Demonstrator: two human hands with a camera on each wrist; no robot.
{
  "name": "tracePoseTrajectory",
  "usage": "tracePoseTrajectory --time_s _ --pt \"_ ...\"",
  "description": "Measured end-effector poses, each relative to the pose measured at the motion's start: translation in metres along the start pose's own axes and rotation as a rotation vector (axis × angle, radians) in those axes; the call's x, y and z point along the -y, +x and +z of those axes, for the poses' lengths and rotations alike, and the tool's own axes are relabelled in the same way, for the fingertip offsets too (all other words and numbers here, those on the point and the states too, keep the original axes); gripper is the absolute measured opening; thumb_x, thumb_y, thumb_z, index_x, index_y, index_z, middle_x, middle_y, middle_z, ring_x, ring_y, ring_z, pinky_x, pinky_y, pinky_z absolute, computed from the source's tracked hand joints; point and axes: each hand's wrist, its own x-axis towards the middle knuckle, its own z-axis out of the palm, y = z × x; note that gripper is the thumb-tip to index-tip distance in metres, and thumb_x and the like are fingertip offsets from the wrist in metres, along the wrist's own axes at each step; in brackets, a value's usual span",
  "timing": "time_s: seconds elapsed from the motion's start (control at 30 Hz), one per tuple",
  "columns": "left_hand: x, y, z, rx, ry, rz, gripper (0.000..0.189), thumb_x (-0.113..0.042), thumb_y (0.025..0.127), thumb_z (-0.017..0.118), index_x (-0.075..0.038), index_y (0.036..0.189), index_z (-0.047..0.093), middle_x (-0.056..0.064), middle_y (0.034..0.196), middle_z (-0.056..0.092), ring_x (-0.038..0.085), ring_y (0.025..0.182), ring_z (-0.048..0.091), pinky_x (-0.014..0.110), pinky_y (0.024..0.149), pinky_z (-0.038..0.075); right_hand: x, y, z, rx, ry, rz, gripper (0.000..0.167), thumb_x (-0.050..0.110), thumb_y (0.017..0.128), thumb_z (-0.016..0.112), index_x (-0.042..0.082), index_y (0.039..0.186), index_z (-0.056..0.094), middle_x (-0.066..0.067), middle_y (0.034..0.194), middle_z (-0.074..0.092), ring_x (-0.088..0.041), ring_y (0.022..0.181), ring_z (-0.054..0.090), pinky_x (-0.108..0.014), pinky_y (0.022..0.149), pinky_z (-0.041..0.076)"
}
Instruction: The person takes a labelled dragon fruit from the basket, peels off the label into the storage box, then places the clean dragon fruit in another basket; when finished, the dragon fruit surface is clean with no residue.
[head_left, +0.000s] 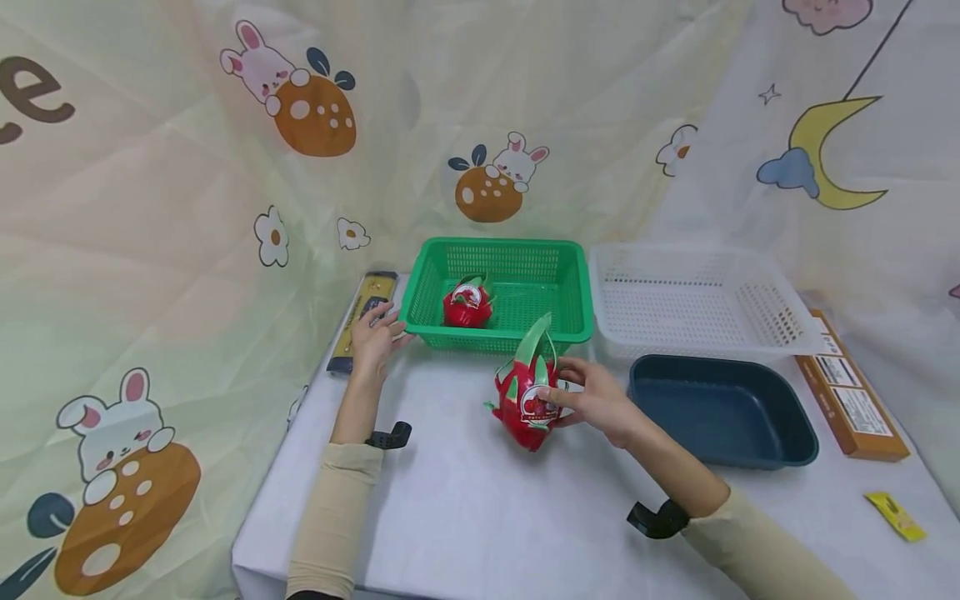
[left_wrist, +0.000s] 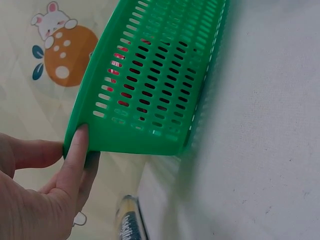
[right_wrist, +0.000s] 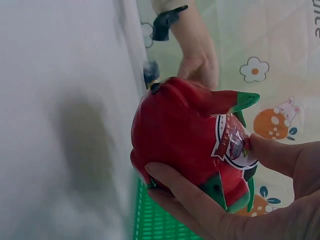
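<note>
My right hand grips a red dragon fruit with green scales and a round label, in front of the basket. In the right wrist view the thumb lies by the label and the fingers curve under the fruit, whose shadow falls on the cloth. At its near left corner, the green basket is pinched by my left hand; the left wrist view has the thumb and fingers on either side of its rim. Inside the basket, toward the left, sits a second dragon fruit.
Right of the green basket stands a white basket, with a dark blue tub before it. An orange-brown box and a small yellow packet lie at the right. A yellow and navy pack lies beside my left hand.
</note>
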Motion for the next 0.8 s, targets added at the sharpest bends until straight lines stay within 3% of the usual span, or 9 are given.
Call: tracePoseTrajectory --time_s 0.43,0.8 --pt "0.002 0.001 0.000 0.021 -0.032 0.004 0.059 0.010 0.098 0.061 -0.001 0.153 0.046 0.023 0.146 0.057 0.036 0.130 0.060 0.033 0.090 0.062 -0.025 -0.008 0.010 0.010 -0.032 0.017 0.073 0.017 0.093 0.080 -0.007 0.150 0.040 -0.029 0.144 0.054 -0.036 0.115 0.066 -0.054 0.078 0.064" --pt "0.002 0.003 0.000 0.006 -0.031 -0.010 0.058 0.008 0.098 0.063 -0.003 0.153 0.048 0.021 0.145 0.058 0.033 0.129 0.061 0.035 0.095 0.061 -0.029 -0.009 0.008 0.030 -0.083 0.053 0.077 0.021 0.092 0.081 -0.006 0.152 0.040 -0.029 0.148 0.051 -0.035 0.114 0.067 -0.051 0.076 0.065"
